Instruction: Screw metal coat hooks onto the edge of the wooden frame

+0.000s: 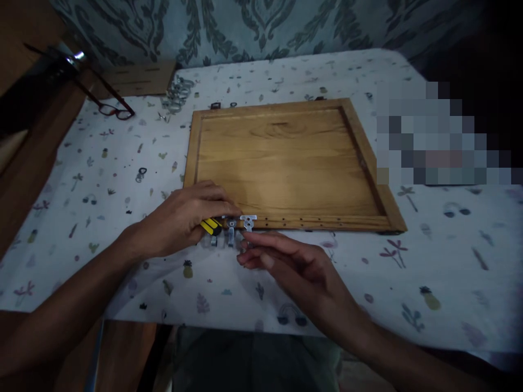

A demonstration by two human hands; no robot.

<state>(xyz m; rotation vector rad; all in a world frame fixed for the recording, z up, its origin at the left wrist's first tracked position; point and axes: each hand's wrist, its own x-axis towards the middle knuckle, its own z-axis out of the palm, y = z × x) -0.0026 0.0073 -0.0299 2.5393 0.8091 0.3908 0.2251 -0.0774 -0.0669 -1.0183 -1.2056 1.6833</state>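
At the near edge of one panel (272, 158): three hooks (231, 236), one yellow-black handle (212, 226). Left of the panel: one pair of glasses (116, 111), one cardboard (137, 80), one metal pile (176, 94) too jumbled to count.

This looks like a room in a home, though which room is unclear: a white tablecloth (347, 305) printed with small pineapples, palm trees, cacti and rainbows spreads across most of the frame. Along the top runs a grey-blue wall covering (229, 32) with a large, dark damask leaf pattern, a domestic sort of decoration. A pair of red-framed eyeglasses (116, 96) at the upper left and brown wooden furniture (41, 144) along the left edge add to the household look.
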